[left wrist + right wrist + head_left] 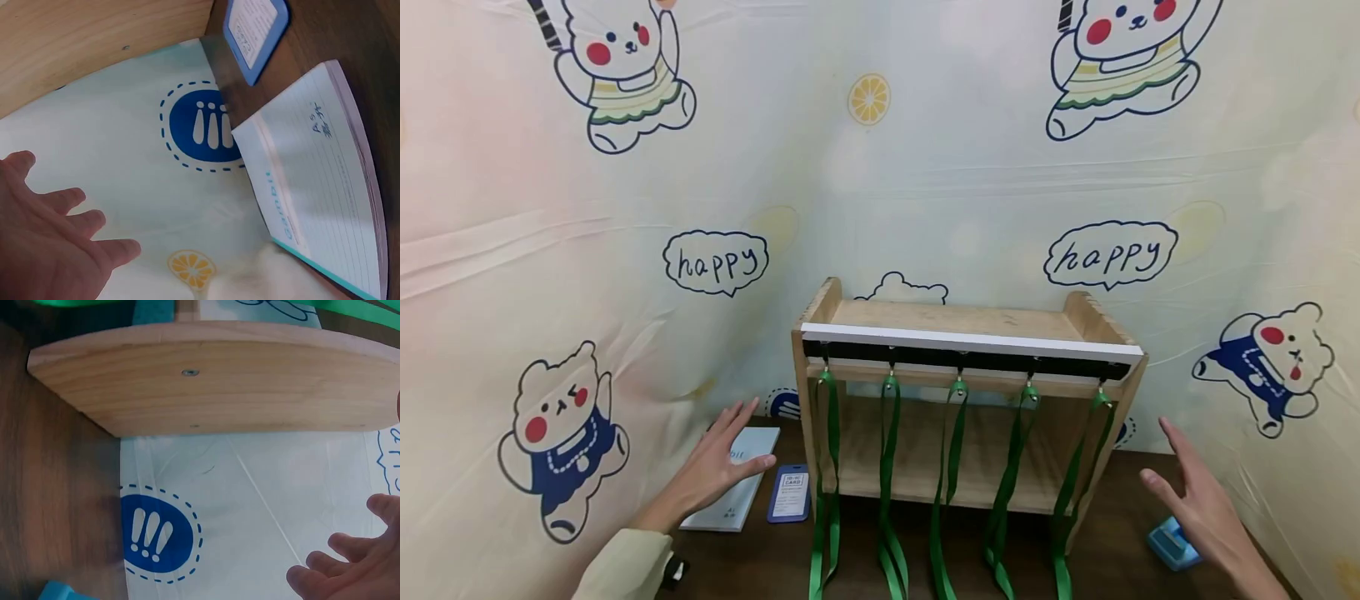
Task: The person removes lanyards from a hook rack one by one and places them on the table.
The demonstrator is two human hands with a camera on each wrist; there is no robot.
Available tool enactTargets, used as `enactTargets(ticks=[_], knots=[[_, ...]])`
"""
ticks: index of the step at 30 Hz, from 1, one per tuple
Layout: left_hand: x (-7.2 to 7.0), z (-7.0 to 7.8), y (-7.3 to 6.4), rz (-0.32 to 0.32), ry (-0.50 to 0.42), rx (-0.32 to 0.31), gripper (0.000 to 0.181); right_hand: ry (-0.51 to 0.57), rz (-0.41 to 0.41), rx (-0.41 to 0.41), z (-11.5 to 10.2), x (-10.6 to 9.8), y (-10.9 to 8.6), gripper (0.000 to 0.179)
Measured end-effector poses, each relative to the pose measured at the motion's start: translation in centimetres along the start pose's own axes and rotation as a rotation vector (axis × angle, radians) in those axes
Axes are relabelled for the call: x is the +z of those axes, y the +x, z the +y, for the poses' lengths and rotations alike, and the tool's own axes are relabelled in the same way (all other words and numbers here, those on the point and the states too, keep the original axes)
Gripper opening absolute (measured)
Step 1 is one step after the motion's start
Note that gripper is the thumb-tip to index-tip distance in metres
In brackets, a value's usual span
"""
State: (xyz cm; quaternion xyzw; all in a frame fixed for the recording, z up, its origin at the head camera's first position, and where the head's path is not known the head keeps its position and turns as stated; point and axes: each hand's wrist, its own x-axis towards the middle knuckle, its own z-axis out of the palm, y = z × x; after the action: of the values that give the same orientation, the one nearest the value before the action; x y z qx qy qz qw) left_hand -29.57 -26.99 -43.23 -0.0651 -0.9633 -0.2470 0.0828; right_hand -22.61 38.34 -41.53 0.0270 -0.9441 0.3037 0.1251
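My left hand (pixel 718 458) hovers over a light-blue notebook (pixel 752 454), fingers spread and holding nothing. Beside the notebook lies a blue card holder (pixel 789 493) with a printed white card. On the right, my right hand (pixel 1198 500) hangs in the air, empty, fingers apart, near a small blue object (pixel 1175 543) partly behind it. Between the hands stands a wooden shelf (pixel 955 317). Several green lanyards (pixel 887 450) hang by metal clips from the black and white strip (pixel 962 357) along its top front edge.
A brown table (pixel 752 571) carries everything. Behind it hangs a pale cloth (pixel 925 183) printed with cartoon bears and the word "happy". The shelf's side panel (pixel 219 387) rises close to the cloth in the right wrist view.
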Motion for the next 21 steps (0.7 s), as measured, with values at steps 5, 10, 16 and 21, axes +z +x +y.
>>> enactTargets(ticks=[5,10,16,21], knots=[[0.0,0.3,0.0,-0.010,-0.051,0.006,0.101,0.056,-0.005,0.011,-0.4,0.0,-0.1,0.078],[-0.1,0.5,0.0,0.015,-0.116,0.068,0.097,0.135,0.003,0.017,-0.6,0.2,-0.1,0.076],[-0.5,0.8,0.2,0.015,-0.255,0.098,0.090,0.211,-0.001,0.052,-0.6,0.2,-0.1,0.076],[-0.9,1.4,0.5,-0.004,-0.366,0.088,0.088,0.273,-0.011,0.085,-1.0,0.2,-0.1,0.078]])
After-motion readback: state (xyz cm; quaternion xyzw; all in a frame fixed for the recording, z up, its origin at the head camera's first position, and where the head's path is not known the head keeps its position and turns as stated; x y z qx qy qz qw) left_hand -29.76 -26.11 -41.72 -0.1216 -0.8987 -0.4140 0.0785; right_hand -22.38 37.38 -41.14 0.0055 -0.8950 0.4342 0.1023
